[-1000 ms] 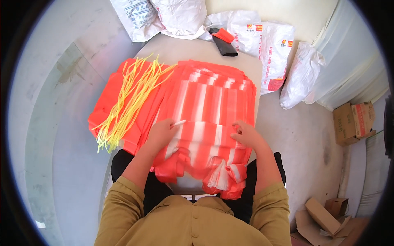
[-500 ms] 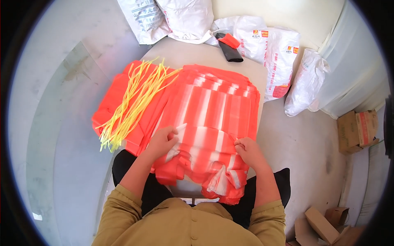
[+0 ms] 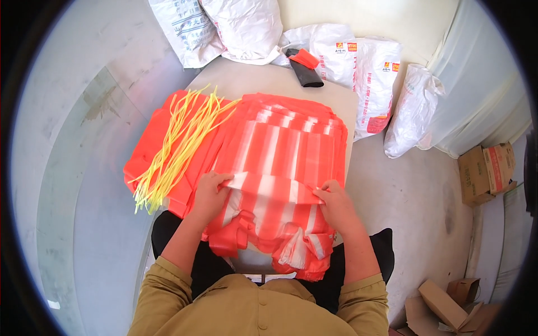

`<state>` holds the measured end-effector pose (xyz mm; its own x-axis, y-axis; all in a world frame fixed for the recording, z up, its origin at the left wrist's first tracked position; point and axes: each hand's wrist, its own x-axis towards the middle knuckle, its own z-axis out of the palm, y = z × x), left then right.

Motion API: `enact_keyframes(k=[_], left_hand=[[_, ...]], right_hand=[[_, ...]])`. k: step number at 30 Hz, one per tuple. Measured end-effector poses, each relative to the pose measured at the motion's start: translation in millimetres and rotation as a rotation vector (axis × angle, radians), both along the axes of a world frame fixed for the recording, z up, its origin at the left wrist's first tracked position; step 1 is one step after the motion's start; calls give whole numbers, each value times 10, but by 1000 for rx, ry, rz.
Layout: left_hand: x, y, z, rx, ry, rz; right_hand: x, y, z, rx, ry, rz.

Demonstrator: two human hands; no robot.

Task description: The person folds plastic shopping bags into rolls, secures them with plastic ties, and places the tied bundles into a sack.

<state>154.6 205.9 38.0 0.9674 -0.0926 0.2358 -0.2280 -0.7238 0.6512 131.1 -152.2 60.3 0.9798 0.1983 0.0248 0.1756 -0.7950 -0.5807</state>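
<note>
A stack of thin red-and-white striped sheets [image 3: 284, 147], which look like plastic, lies on the table in front of me. My left hand [image 3: 208, 197] pinches the left corner of the top striped sheet [image 3: 268, 187]. At its right corner, my right hand [image 3: 338, 205] grips the same sheet between thumb and fingers. Its upper edge is stretched between both hands, a little off the stack. Toward my lap the sheets hang crumpled over the table's near edge. Yellow strips [image 3: 178, 150] lie in a loose bunch on plain red folded material [image 3: 147, 136] to the left.
White printed sacks [image 3: 242, 28] stand behind the table [image 3: 224, 73], with more sacks [image 3: 374, 84] at the far right. A black roll with a red piece [image 3: 306, 73] rests at the table's far edge. Cardboard boxes [image 3: 486, 172] are by the right wall, and opened cartons [image 3: 445, 305] lie lower right.
Both hands have raised the top sheet's edge and pulled it taut; before, it lay flatter on the stack. The whole view has shifted slightly.
</note>
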Motion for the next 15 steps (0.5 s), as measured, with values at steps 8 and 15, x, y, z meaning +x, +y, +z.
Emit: enact_keyframes(k=[8, 15], left_hand=[[146, 150, -30, -6, -249, -86], [467, 20, -122, -342, 191, 141]], right_hand=[[160, -293, -105, 374, 24, 53], [315, -195, -113, 414, 224, -254]])
